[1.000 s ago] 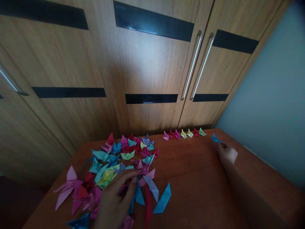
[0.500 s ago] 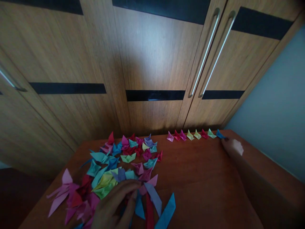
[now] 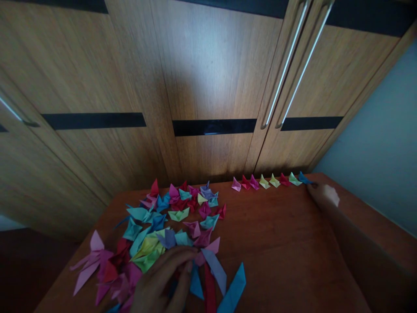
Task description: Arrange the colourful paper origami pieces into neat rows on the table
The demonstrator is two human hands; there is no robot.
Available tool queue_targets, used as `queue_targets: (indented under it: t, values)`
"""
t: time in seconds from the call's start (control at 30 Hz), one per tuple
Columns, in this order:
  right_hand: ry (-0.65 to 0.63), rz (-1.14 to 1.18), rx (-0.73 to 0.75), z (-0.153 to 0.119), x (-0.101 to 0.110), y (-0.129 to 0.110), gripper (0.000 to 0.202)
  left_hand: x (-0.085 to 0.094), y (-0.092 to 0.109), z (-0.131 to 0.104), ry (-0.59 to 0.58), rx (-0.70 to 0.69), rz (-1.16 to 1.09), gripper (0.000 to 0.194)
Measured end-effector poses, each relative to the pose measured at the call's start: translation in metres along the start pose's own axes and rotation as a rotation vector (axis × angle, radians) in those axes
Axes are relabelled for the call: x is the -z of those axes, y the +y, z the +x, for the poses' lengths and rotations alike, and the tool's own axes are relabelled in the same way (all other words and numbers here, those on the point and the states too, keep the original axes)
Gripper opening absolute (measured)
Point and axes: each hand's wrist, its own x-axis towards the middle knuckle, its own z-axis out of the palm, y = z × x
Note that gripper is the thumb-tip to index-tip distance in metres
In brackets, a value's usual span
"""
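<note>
At the far right end of a row of small folded paper boats, my right hand (image 3: 323, 194) has its fingertips closed on the end of a blue paper boat (image 3: 305, 178). A light green paper boat (image 3: 295, 178) stands just left of it. In the near foreground my left hand (image 3: 169, 278) is curled, thumb and index finger pressed together, beside a heap of origami pieces. Whatever lies between those fingers is hidden. Close to it are a purple paper strip (image 3: 215, 270), a red strip (image 3: 210, 289) and a blue strip (image 3: 233, 287).
Several colourful folded pieces, such as a pink star-like one (image 3: 94, 256) and a green boat (image 3: 179, 214), spread over the left of the brown table (image 3: 267, 243). A wooden cupboard (image 3: 211, 78) with metal handles backs the table; a pale wall (image 3: 381, 143) stands right.
The view has shifted slightly, so the table things appear a little further right. Both hands keep nearly the same places, the right one still at the blue boat.
</note>
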Motion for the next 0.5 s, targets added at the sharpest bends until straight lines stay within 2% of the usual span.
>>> queue_targets:
  t: [0.17, 0.5]
  values:
    - [-0.176, -0.080, 0.003, 0.0010, 0.0028, -0.0006, 0.039, 0.0018, 0.0035, 0.0005, 0.017, 0.029, -0.009, 0.019]
    - [-0.232, -0.134, 0.014, -0.0014, 0.0036, -0.0005, 0.041, 0.0015, 0.0017, 0.0006, 0.001, 0.008, 0.018, 0.018]
